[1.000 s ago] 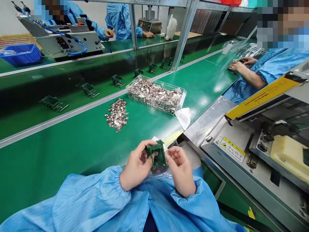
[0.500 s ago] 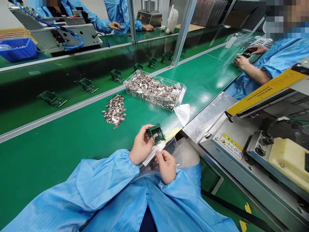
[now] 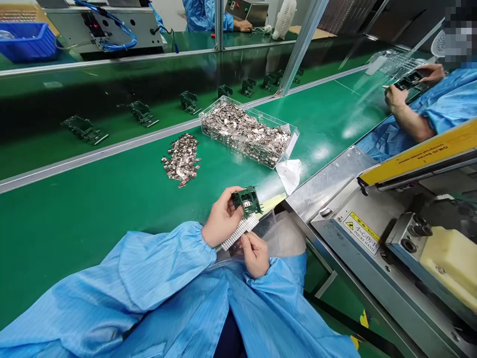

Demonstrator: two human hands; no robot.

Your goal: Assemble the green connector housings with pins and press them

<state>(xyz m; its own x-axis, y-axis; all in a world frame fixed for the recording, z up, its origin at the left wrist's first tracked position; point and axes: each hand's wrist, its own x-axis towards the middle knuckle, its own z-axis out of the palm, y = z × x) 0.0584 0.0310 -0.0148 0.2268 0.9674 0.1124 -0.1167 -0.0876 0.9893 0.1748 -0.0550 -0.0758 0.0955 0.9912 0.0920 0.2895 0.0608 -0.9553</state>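
My left hand [image 3: 222, 219] is closed around a green circuit board assembly [image 3: 246, 203] with a square opening in its middle. Below the assembly, a silvery ribbed strip [image 3: 240, 230] slants between my hands. The right hand [image 3: 255, 254] is pinched at the strip's lower edge; whatever lies between its fingertips is hidden. Beyond them, on the green work surface, is a loose pile of small metal pieces [image 3: 182, 159]. A clear plastic box [image 3: 286, 153] filled with similar metal pieces stands to its right.
Several green board assemblies [image 3: 143, 114] stand in a row behind a metal rail. A white scrap [image 3: 289, 175] lies at the table edge beside a machine [image 3: 357, 233] with a warning label. At right, a co-worker's hands [image 3: 397, 94] hold a dark part. A blue bin [image 3: 30, 42] sits at far left.
The view has shifted slightly. My left hand has turned the board assembly so that its opening shows more plainly. My right hand stays pinched by the strip, a little lower along its edge.
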